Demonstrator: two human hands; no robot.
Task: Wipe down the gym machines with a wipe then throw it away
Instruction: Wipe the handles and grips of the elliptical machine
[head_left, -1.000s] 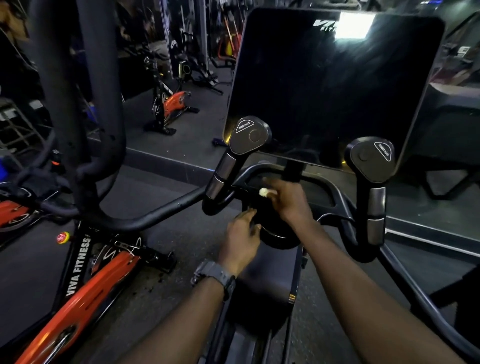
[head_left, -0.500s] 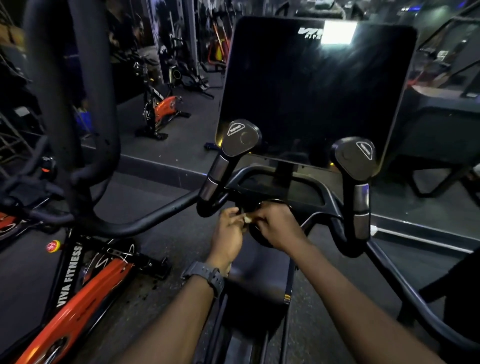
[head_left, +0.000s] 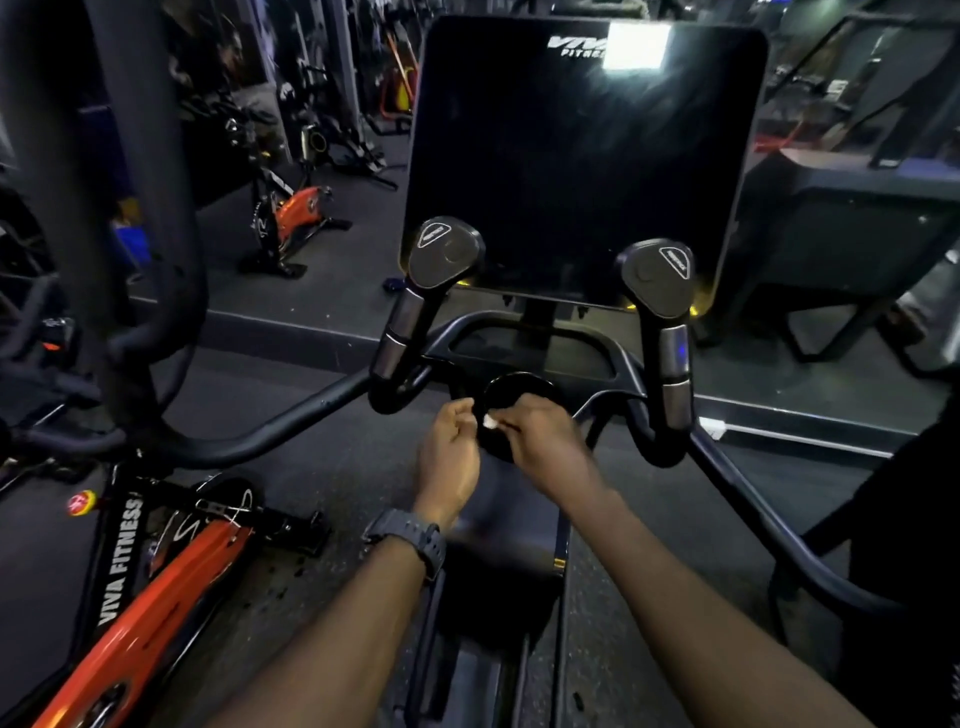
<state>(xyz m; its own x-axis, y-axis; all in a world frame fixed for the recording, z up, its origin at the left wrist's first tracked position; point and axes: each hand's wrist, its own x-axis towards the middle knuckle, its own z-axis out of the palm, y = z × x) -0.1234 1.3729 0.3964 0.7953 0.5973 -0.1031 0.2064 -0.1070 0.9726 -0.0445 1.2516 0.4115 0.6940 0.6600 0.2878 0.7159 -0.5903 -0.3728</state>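
Both hands (head_left: 449, 447) (head_left: 543, 441) grip white wipe (head_left: 489, 422) before black knob (head_left: 511, 397); orange bike (head_left: 156, 582) left.

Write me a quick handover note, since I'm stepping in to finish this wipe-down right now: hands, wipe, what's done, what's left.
Right hand: pinches the small balled-up white wipe.
Left hand: fingers curled right beside the wipe; whether it also grips it is unclear.
Both hands are in front of the round black knob, below the dark console screen.
Done: cannot tell which surfaces are already wiped.
Left: wipe the handle grips and screen if needed, then bin the wipe; no bin is visible.
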